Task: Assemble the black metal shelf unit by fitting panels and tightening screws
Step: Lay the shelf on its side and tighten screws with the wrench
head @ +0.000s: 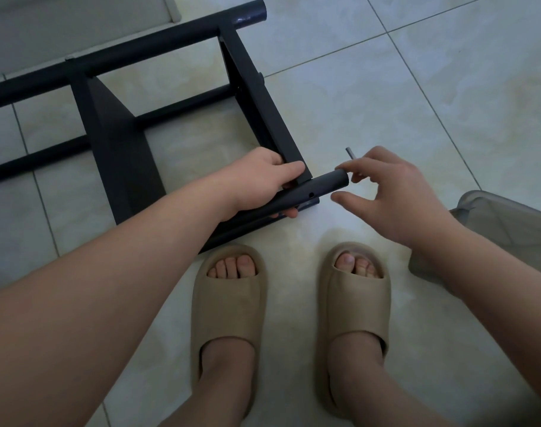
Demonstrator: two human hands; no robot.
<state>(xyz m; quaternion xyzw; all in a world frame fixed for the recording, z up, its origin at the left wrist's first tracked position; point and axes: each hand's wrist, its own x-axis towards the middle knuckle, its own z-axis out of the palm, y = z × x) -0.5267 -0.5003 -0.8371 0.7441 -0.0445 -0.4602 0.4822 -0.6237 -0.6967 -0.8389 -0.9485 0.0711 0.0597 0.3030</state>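
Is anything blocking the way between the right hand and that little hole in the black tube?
Nothing visible does. The hole in the black tube shows uncovered; the left hand grips the tube just left of it. The right hand, pinching a small grey rod, is beside the tube's open end.

Floor [417, 87] is pale glossy tile with thin grey grout lines. Down around 6 o'clock there's a pair of beige foam slides, left slide [229, 306] and right slide [355, 303] side by side, toes pointing to 12. A cloudy grey plastic bin [494, 229] sits at 3 o'clock, and a pale grey panel [78, 23] fills the 11 o'clock corner.
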